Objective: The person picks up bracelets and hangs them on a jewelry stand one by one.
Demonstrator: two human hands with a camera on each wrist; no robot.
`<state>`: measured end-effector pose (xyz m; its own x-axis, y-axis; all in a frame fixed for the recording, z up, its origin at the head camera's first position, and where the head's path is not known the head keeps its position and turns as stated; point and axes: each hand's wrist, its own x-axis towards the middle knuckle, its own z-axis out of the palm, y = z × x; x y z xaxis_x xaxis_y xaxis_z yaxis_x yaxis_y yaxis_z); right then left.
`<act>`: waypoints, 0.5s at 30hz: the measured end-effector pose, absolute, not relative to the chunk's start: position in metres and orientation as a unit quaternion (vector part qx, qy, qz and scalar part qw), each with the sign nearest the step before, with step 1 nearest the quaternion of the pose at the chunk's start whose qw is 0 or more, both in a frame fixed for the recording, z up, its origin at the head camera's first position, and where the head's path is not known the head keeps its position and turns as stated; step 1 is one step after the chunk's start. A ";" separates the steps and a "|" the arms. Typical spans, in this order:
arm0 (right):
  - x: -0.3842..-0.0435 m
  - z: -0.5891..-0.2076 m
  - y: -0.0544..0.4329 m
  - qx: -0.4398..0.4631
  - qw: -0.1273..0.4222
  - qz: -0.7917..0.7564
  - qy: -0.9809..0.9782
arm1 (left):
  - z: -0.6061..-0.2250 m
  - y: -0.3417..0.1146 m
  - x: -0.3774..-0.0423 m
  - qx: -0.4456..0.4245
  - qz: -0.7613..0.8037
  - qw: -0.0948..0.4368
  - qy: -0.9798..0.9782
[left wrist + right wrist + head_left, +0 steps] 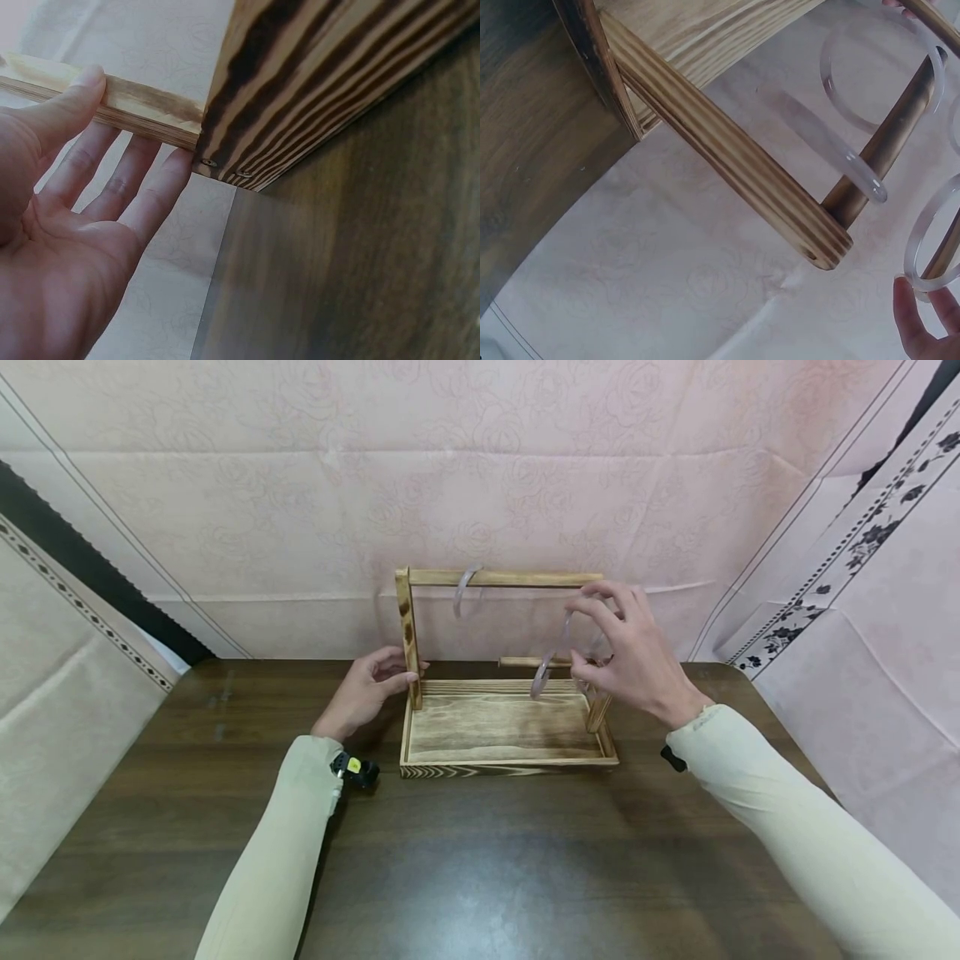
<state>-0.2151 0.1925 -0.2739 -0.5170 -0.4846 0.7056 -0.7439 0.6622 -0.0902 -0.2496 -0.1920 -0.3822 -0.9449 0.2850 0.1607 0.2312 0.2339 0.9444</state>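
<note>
A wooden rack has a shallow tray base [510, 767], a left upright [408, 618] and a top bar [525, 579]. My left hand [371, 687] grips the left upright low down; in the left wrist view the thumb lies over the wooden strip [154, 105] with fingers beneath. My right hand [633, 647] is at the rack's right side. In the right wrist view its fingertips [901, 289] pinch a clear bangle [913, 251] around a bar end. One translucent bangle [463, 589] hangs from the top bar. Another bangle [542, 678] shows left of the right thumb.
The rack stands toward the back of a dark wooden table [480, 852]. A pale patterned cloth [480, 485] hangs close behind it. A short lower bar [517, 662] lies behind the tray. More bangle rings [829, 142] show by the rack's bars.
</note>
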 end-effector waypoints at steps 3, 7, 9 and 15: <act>-0.217 -0.272 0.193 0.360 0.336 0.196 -0.848 | -0.382 -0.192 -0.250 0.164 0.597 0.023 0.785; -0.218 -0.271 0.193 0.358 0.340 0.195 -0.848 | -0.382 -0.192 -0.250 0.165 0.597 0.022 0.785; -0.218 -0.271 0.193 0.356 0.340 0.193 -0.849 | -0.382 -0.192 -0.250 0.166 0.598 0.022 0.784; -0.216 -0.270 0.195 0.343 0.339 0.189 -0.855 | -0.383 -0.193 -0.251 0.166 0.592 0.021 0.788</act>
